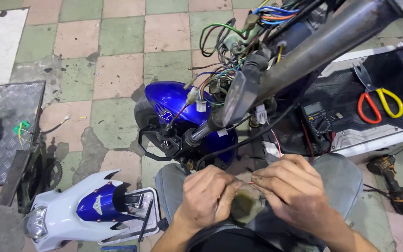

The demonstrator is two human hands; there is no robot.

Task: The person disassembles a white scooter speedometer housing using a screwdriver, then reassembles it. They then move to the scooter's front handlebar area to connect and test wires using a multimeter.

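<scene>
Red wire (252,183) between both hands (253,193)

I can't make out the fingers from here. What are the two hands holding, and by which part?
Both the left hand and right hand pinch the end of a thin red wire between fingertips.

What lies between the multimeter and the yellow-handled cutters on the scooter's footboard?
In the head view, the red-handled snips lie between the multimeter and the yellow-handled cutters, their handles side by side on the footboard.
</scene>
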